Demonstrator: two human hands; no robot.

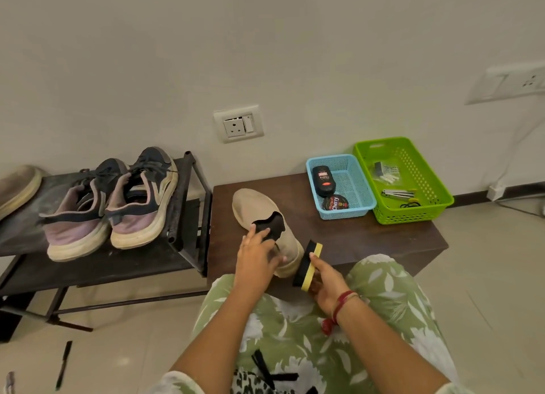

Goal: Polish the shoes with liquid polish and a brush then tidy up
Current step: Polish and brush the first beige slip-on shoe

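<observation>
Fingers [316, 260] of the right hand [326, 284] clamped the brush [312, 264]; the left hand [258, 253] gripped the shoe [256, 207]. Brushing step, seemingly; next, bristles must press its side.

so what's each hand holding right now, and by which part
Left hand grips the beige shoe at its collar, near the heel. Right hand holds the brush by its wooden back.

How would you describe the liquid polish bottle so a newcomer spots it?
On the dark wooden bench, look in the blue basket, left of the green basket. The liquid polish bottle lies there: black and elongated, unlike the flat round tin at its near end.
</observation>
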